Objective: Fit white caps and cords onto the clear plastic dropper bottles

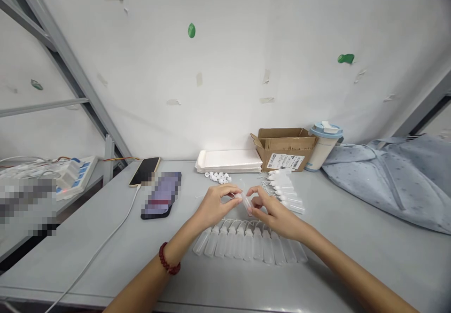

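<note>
A small translucent plastic bottle is held tilted between my two hands, above the table. My left hand pinches its upper end with thumb and fingers, where a small white piece shows at the fingertips. Curled around the lower part of the bottle is my right hand. Just below the hands lies a row of similar bottles with white tops and thin cord loops. More bottles with cords are stacked beyond my right hand. A small pile of white caps sits behind my left hand.
At the back stand a white packet stack, an open cardboard box and a lidded cup. Patterned blue-grey cloth covers the right side. Two phones lie left, one with a white cable. A power strip is far left.
</note>
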`<state>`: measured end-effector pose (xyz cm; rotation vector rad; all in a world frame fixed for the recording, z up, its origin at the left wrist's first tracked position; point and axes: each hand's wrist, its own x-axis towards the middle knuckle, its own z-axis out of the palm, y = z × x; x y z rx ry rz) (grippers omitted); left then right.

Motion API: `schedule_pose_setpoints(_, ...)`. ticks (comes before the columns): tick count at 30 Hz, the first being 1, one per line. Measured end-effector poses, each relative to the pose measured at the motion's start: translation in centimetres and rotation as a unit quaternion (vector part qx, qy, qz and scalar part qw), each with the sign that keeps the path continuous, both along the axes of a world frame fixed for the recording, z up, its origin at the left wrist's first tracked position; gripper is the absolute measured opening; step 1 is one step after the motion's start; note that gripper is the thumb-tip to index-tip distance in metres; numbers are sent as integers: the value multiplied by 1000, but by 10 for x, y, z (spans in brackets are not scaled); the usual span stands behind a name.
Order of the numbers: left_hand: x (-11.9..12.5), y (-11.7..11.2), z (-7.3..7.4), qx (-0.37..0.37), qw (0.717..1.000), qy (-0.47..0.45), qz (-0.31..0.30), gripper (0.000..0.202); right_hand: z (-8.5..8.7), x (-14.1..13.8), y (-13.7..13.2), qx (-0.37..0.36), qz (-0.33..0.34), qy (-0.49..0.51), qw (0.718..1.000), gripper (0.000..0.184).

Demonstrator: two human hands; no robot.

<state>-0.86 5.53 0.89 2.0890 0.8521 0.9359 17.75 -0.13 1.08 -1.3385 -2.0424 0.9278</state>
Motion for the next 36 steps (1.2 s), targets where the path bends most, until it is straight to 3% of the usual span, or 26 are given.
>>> schedule_pose_setpoints(10,0,-4,-1,-36,999,-25,-17,14,-1,1,0,13,2,-23,1000,39)
schedule_pose_setpoints(29,2,-9,-2,-30,998,-59,-6,18,-8,1,6,123,-75,-47,988,30)
schedule_pose_setpoints(36,2,-7,0,-92,989,-115,13,18,-4,0,6,140,-101,-48,984,28)
